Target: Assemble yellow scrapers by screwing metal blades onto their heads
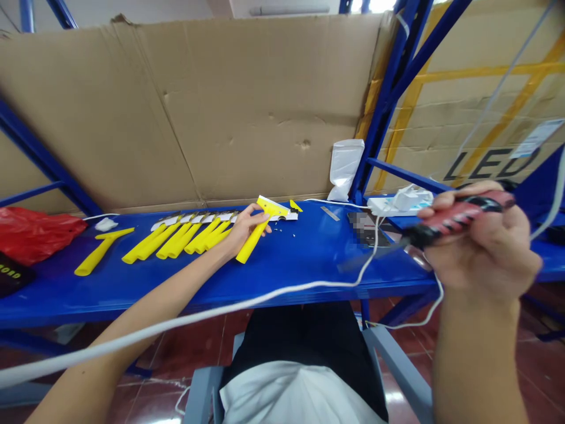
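Note:
My left hand is closed around a yellow T-shaped scraper, its head with a pale edge tilted up over the blue bench. My right hand, raised close to the camera at the right, grips a screwdriver with a red and black handle. The shaft points left and is smeared by motion. Left of my left hand lies a row of several more yellow scrapers with white heads. A lone yellow T-shaped handle is farther left. Tiny screws and a small yellow piece lie near the held scraper.
A white cable crosses in front of the blue bench. To the right are a power strip, a dark flat object and a small metal strip. A red bag sits left; cardboard stands behind.

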`<action>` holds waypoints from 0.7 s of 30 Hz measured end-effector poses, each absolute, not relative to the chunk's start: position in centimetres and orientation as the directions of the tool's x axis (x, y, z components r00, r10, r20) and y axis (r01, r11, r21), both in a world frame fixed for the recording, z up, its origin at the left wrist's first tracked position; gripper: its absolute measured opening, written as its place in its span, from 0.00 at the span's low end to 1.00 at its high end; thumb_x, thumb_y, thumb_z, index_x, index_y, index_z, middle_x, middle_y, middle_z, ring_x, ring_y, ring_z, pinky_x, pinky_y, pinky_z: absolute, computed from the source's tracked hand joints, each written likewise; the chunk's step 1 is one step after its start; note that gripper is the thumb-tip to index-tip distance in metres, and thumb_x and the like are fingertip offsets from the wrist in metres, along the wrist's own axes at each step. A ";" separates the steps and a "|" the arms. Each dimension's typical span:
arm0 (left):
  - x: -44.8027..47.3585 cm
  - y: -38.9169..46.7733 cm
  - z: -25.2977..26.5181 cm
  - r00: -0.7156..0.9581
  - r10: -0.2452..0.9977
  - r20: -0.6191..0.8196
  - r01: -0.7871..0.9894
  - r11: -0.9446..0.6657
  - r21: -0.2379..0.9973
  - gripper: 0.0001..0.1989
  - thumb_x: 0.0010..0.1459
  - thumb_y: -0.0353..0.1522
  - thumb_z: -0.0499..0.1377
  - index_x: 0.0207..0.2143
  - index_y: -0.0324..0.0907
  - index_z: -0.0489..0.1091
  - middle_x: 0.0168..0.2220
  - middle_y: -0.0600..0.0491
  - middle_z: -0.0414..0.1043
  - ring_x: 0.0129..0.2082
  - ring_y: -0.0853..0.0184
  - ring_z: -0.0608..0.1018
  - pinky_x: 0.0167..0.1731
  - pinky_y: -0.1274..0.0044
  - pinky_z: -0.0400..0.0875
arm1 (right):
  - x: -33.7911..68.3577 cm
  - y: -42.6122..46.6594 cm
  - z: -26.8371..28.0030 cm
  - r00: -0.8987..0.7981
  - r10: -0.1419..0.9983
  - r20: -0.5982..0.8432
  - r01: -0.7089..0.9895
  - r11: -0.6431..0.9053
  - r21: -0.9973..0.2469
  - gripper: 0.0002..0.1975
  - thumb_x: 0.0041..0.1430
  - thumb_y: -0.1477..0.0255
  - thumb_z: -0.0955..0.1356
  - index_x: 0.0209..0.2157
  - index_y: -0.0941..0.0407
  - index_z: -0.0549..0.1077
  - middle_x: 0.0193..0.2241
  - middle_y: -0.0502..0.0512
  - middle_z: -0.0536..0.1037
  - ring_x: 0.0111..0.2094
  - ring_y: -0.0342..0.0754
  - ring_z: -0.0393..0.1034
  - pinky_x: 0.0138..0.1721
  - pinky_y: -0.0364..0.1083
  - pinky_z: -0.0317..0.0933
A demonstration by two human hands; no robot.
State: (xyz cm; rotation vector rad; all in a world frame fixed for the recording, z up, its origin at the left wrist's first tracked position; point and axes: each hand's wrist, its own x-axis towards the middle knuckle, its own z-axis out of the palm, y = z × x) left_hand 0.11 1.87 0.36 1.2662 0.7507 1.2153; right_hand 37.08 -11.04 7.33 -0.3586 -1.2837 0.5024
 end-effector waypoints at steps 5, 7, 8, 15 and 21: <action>0.5 1.3 0.7 0.275 0.944 0.182 -0.266 -0.107 0.958 0.27 0.52 0.36 0.78 0.47 0.43 0.67 0.35 0.55 0.79 0.25 0.69 0.82 0.22 0.80 0.74 | 33.6 -9.6 6.1 0.327 0.326 0.887 0.169 0.903 -0.394 0.23 0.52 0.73 0.85 0.42 0.49 0.73 0.42 0.58 0.88 0.45 0.66 0.87 0.52 0.69 0.80; 0.7 1.1 0.7 0.283 0.942 0.183 -0.277 -0.103 0.955 0.27 0.52 0.36 0.79 0.46 0.44 0.67 0.36 0.54 0.79 0.26 0.69 0.82 0.21 0.81 0.73 | 32.5 -9.1 5.5 0.258 0.291 0.921 0.259 0.898 -0.357 0.25 0.51 0.74 0.85 0.42 0.50 0.71 0.42 0.58 0.88 0.47 0.66 0.87 0.54 0.68 0.79; 0.8 1.0 0.7 0.283 0.942 0.182 -0.282 -0.099 0.954 0.27 0.51 0.36 0.79 0.46 0.44 0.66 0.36 0.55 0.78 0.27 0.69 0.82 0.20 0.81 0.73 | 32.1 -8.8 5.2 0.220 0.303 0.927 0.273 0.894 -0.356 0.25 0.53 0.74 0.85 0.42 0.50 0.70 0.43 0.57 0.88 0.48 0.64 0.86 0.54 0.67 0.80; 1.1 0.5 0.8 0.320 0.927 0.194 -0.270 -0.107 0.957 0.26 0.53 0.36 0.79 0.46 0.44 0.67 0.38 0.54 0.78 0.28 0.69 0.82 0.20 0.82 0.73 | 30.8 -7.6 3.3 0.074 0.379 0.923 0.252 0.888 -0.385 0.22 0.59 0.76 0.82 0.43 0.50 0.68 0.45 0.57 0.87 0.51 0.60 0.86 0.53 0.60 0.81; 1.4 0.2 0.7 0.360 0.910 0.204 -0.264 -0.111 0.958 0.26 0.54 0.36 0.78 0.46 0.44 0.66 0.40 0.53 0.78 0.29 0.68 0.83 0.20 0.82 0.73 | 30.2 -7.3 3.1 0.051 0.358 0.932 0.266 0.895 -0.358 0.22 0.60 0.72 0.83 0.42 0.50 0.68 0.44 0.56 0.87 0.48 0.58 0.87 0.50 0.58 0.82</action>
